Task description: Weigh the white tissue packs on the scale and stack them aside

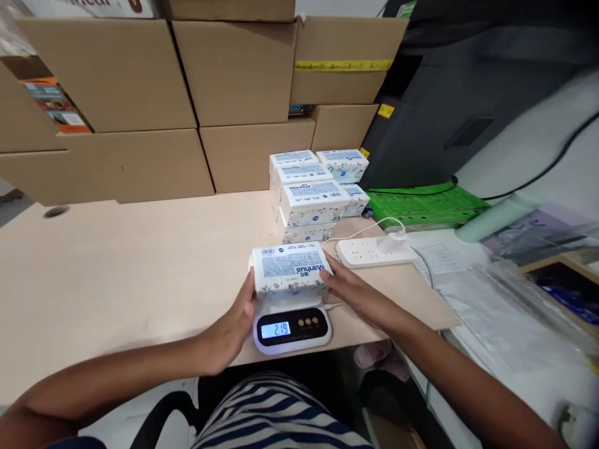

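A pack of tissues (292, 265) with blue "Manhua" print is at the white kitchen scale (292, 350), whose lit display (276, 329) seems to read 219. My left hand (234, 324) presses against the pack's left side, fingers mostly behind it. On the right side, my right hand (341, 280) grips the pack, thumb at its front corner. The pack hides the scale's platform, so I cannot tell how firmly it rests there. Just behind stands a stack of similar tissue packs (313, 202).
Large cardboard boxes (243, 75) wall off the back of the wooden table (140, 268). A white power strip (374, 251) with a plugged-in charger and cable lies to the right. Beyond it are a green crate (421, 206) and a dark machine (430, 118).
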Available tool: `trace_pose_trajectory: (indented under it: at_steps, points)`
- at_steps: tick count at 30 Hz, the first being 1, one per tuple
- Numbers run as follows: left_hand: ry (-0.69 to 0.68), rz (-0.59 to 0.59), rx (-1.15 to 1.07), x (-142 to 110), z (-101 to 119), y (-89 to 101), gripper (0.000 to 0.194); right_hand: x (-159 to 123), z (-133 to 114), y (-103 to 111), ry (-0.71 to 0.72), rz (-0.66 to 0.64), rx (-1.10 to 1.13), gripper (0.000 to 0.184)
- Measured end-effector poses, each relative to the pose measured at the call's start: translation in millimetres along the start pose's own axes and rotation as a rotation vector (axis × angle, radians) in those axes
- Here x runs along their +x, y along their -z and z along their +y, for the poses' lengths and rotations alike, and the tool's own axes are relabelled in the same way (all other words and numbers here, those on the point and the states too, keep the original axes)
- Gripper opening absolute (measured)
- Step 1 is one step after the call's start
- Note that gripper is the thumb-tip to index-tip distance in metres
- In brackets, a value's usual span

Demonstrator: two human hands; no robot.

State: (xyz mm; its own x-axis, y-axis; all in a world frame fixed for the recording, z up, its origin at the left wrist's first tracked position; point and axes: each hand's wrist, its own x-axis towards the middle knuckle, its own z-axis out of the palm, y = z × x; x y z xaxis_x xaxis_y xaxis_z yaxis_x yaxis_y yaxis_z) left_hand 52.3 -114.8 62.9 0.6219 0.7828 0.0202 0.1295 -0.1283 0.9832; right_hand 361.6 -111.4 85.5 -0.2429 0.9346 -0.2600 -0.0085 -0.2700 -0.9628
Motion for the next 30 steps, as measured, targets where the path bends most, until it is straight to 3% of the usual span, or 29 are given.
trace_pose_trajectory:
  at_steps: [3,5,8,11,14,19,25,30]
  points:
    - [0.122,0.275,0.060,18.2,-17.5,1.8,0.087,12.2,20.8,13.8,0.023,0.007,-0.050,0.110]
    - [0.113,0.432,0.032,32.9,-22.9,4.3,0.092,22.5,20.2,21.5,0.072,0.011,-0.108,0.118]
    - [0.036,0.536,-0.104,52.0,-32.1,-1.2,0.098,39.7,13.6,24.1,0.127,-0.081,-0.203,0.123]
    - [-0.014,0.451,-0.294,60.0,-43.8,-13.8,0.098,55.1,12.5,17.6,0.167,-0.160,-0.248,0.122]
    - [-0.042,0.349,-0.359,58.9,-49.8,-21.1,0.100,65.4,23.0,16.3,0.285,-0.119,-0.218,0.113]
    - [-0.022,0.371,-0.331,59.5,-45.4,-17.8,0.096,67.8,48.2,33.1,0.468,-0.146,-0.212,0.094]
    - [-0.013,0.401,-0.259,65.2,-43.4,-14.0,0.093,61.2,52.8,35.4,0.477,-0.090,-0.315,0.103]
    - [-0.007,0.356,-0.248,66.0,-40.9,-14.5,0.091,61.5,56.9,30.6,0.508,0.021,-0.359,0.102]
